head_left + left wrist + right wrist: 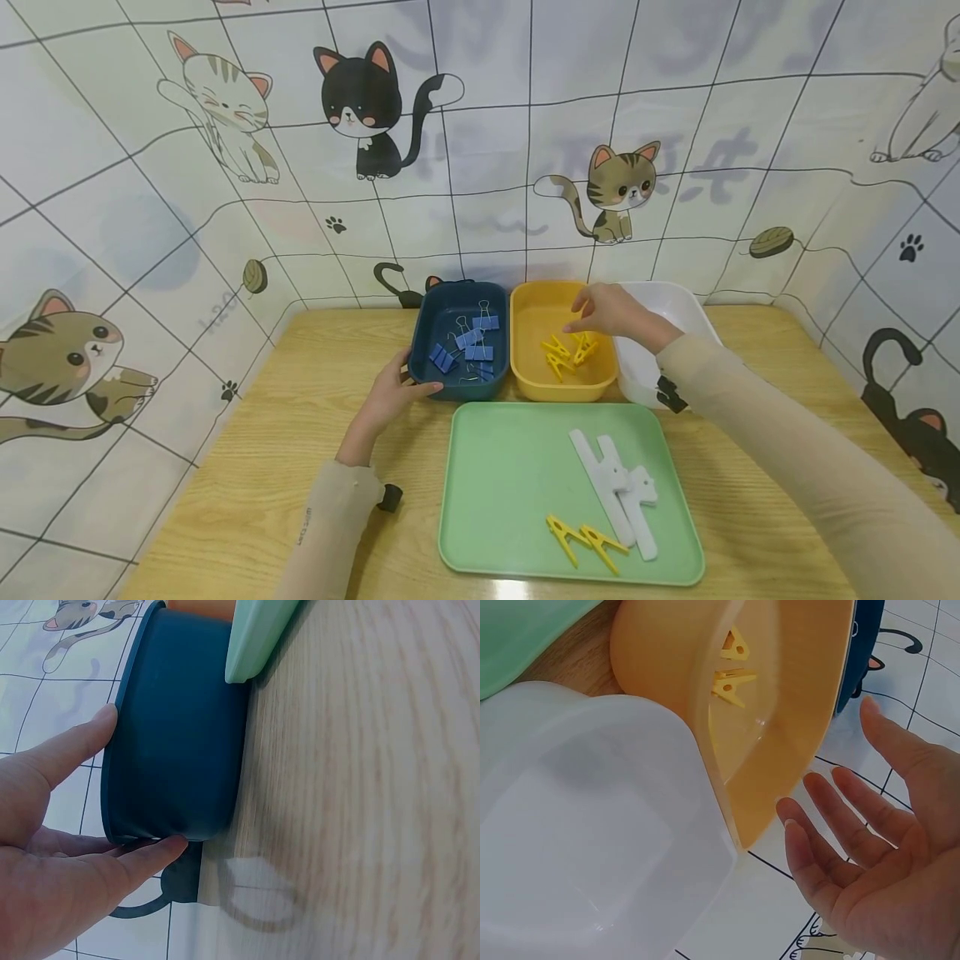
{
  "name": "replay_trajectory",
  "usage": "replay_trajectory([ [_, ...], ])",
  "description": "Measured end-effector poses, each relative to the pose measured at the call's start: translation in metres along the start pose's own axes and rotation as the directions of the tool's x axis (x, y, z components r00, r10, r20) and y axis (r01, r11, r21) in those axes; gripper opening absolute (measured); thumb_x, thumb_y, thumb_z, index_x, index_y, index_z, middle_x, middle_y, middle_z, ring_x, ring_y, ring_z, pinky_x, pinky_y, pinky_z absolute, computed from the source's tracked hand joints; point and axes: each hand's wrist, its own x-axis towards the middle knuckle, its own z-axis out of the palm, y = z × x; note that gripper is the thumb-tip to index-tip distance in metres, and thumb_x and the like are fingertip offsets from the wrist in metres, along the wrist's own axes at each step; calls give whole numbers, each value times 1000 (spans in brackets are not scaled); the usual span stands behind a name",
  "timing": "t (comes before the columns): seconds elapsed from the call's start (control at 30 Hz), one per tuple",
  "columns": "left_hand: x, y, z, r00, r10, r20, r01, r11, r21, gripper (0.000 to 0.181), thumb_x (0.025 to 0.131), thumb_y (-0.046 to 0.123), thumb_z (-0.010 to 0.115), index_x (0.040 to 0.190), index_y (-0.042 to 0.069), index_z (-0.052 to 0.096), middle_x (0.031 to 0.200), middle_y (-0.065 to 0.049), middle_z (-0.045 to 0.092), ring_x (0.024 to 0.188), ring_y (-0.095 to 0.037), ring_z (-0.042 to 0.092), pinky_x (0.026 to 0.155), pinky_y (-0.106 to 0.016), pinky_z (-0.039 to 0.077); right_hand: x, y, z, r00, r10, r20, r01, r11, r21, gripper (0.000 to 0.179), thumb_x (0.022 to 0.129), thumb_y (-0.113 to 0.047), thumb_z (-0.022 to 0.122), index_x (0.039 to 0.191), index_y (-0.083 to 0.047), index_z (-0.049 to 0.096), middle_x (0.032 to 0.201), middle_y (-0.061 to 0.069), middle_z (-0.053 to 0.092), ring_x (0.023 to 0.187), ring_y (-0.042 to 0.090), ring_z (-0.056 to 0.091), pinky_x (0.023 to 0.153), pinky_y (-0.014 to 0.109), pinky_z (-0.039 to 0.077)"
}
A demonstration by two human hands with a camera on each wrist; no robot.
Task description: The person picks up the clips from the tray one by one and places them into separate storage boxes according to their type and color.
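Note:
My left hand (386, 398) touches the near left corner of the dark blue bin (172, 727), thumb at the rim and fingertips against the side wall. Several blue binder clips (469, 337) lie inside that bin. Over the yellow bin (564, 389) hovers my right hand (611, 310). The right wrist view shows its fingers loosely bent, with nothing between them. Several yellow clothespins (558, 367) lie on the yellow bin's floor, below the hand.
A white bin (592, 825) adjoins the yellow one on the right, its inside partly hidden by my right arm in the head view. In front, a green tray (510, 475) carries two yellow pegs (567, 537) and long white plastic pieces (603, 483). A cat-print cloth (487, 167) hangs behind.

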Motion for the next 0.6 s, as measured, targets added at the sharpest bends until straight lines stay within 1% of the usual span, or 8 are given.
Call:
replay_trajectory([
  [0.13, 0, -1, 0, 1000, -9, -5, 9, 1000, 6, 88, 98, 14, 76, 167, 4, 23, 170, -22, 28, 154, -49, 33, 122, -59, 38, -2, 0, -1, 1000, -2, 2, 2, 1000, 0, 50, 96, -28, 79, 126, 10, 66, 122, 30, 69, 110, 42, 66, 92, 49, 60],
  [0.3, 0, -2, 0, 1000, -18, -5, 18, 1000, 4, 88, 98, 14, 76, 167, 5, 22, 171, -21, 27, 155, -49, 32, 122, -59, 37, -9, -2, 0, 1000, -16, -1, 15, 1000, -4, 45, 96, -27, 80, 123, 7, 68, 120, 29, 71, 109, 42, 67, 90, 48, 61],
  [0.6, 2, -3, -1, 1000, -10, -3, 10, 1000, -2, 89, 97, 14, 77, 167, 4, 22, 170, -22, 28, 154, -49, 32, 122, -59, 38, -30, -8, 7, 996, -91, -7, 91, 996, 3, 43, 95, -23, 81, 122, 8, 68, 117, 26, 73, 109, 42, 67, 89, 48, 61],
])
